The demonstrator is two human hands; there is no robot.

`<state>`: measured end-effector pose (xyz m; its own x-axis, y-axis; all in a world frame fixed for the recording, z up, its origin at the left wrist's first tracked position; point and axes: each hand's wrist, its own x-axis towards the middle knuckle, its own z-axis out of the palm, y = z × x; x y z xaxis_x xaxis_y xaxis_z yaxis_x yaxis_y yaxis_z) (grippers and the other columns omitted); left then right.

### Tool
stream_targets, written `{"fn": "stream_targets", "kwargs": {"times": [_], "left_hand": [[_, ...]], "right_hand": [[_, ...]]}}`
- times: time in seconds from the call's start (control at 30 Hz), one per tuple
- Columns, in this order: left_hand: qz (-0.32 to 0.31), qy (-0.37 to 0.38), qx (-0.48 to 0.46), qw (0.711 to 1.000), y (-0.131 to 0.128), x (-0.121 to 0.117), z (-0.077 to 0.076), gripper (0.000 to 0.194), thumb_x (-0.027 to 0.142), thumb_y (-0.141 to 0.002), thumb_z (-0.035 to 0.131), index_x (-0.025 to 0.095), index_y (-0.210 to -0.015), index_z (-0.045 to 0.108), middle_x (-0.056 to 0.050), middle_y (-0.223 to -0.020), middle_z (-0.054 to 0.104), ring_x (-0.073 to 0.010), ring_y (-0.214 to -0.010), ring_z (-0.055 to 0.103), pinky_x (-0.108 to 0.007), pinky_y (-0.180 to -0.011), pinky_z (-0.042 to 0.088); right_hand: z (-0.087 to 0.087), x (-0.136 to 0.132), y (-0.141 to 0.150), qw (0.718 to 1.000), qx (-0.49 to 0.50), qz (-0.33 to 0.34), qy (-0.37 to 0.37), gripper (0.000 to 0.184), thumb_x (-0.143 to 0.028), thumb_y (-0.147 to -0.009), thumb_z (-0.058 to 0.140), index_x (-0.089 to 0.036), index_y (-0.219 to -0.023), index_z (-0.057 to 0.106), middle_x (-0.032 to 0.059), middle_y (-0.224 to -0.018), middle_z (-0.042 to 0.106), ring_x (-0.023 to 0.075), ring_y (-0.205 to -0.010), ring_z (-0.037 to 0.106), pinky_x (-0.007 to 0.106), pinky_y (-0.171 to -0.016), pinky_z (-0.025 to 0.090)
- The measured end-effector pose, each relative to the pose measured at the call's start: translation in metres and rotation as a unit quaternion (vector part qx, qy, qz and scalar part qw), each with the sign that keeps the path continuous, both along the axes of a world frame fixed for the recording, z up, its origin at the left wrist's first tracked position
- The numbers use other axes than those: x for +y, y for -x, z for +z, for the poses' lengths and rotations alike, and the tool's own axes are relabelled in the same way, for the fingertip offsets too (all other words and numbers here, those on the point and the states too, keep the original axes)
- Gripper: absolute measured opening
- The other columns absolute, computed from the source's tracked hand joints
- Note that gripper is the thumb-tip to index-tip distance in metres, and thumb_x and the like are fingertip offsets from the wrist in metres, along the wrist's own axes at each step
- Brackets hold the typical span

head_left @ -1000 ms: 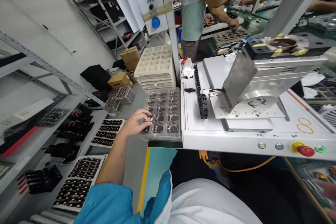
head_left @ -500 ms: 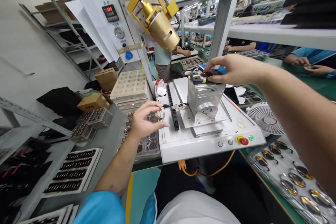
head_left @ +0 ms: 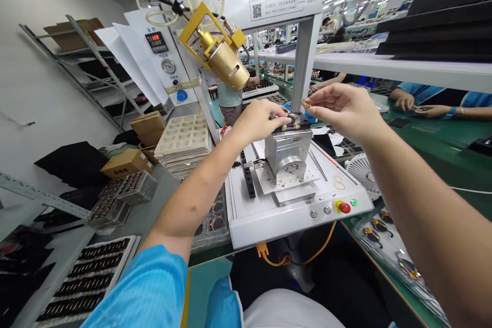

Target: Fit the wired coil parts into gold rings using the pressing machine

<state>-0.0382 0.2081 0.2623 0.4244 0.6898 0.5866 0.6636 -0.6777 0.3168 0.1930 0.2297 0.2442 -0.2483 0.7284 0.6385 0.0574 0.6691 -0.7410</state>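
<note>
A black fixture (head_left: 295, 121) with yellow clips sits on a silver metal block (head_left: 288, 151), and a round metal part (head_left: 292, 121) lies in it. My left hand (head_left: 261, 120) reaches over the fixture, its fingertips at the part's left side, and what they grip is hidden. My right hand (head_left: 344, 110) hangs just to the right, pinching a small gold piece (head_left: 306, 104) between thumb and finger. Above them hangs a gold cylinder head (head_left: 219, 59) in a yellow frame. My left forearm covers most of a clear tray of round parts (head_left: 215, 223).
The white machine base (head_left: 292, 220) carries a red stop button (head_left: 344, 208). Stacked beige trays (head_left: 182, 141) stand to its left, a white fan (head_left: 361, 177) to its right. A co-worker's hands (head_left: 417, 107) work at the green bench on the right.
My left hand has moved from over the clear tray up to the fixture. My right hand has lifted off the fixture, now pinching the gold piece. The view has tilted slightly.
</note>
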Motion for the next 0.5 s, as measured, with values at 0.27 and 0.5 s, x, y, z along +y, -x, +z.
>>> {"fn": "stream_targets", "kwargs": {"times": [0.27,0.5], "left_hand": [[0.057,0.086,0.221,0.970,-0.031,-0.012,0.018,0.028,0.033,-0.098,0.057,0.016,-0.096,0.078,-0.011,-0.097,0.080,-0.0291,-0.095,0.074,-0.041,-0.091,0.054],[0.052,0.043,0.233,0.970,-0.020,-0.029,-0.013,0.094,0.066,-0.077,0.079,0.009,-0.146,0.051,-0.024,-0.162,0.045,-0.0397,-0.156,0.034,-0.053,-0.127,0.028]], "right_hand": [[-0.055,-0.073,-0.064,0.992,0.008,-0.057,0.111,0.032,-0.041,-0.076,0.086,-0.019,-0.096,0.072,0.0112,-0.101,0.077,0.0252,-0.094,0.074,0.039,-0.088,0.063],[-0.185,-0.106,-0.116,0.918,-0.028,-0.163,0.360,0.067,-0.053,-0.064,0.084,-0.021,-0.120,0.064,0.0124,-0.098,0.077,0.0317,-0.091,0.074,0.039,-0.076,0.064]]}}
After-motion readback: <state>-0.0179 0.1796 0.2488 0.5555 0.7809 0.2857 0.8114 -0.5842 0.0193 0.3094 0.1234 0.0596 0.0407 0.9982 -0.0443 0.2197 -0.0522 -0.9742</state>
